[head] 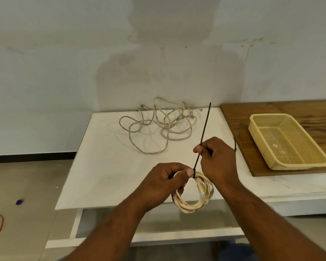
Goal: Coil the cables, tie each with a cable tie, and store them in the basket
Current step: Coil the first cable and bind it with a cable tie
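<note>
Black cable tie (202,137) drawn around one coil: tying step in hand.
Left hand (166,178) grips the cream coiled cable (193,194) over the near edge of the white table (102,157), thumb by the tie's head. Right hand (216,157) pinches the tie's tail, which points up and away. The next move probably calls for a steady pull along the tail until snug, then a carry right to the basket (267,116) on the wooden board (239,117). Loose cables (158,125) lie uncoiled near the wall.
</note>
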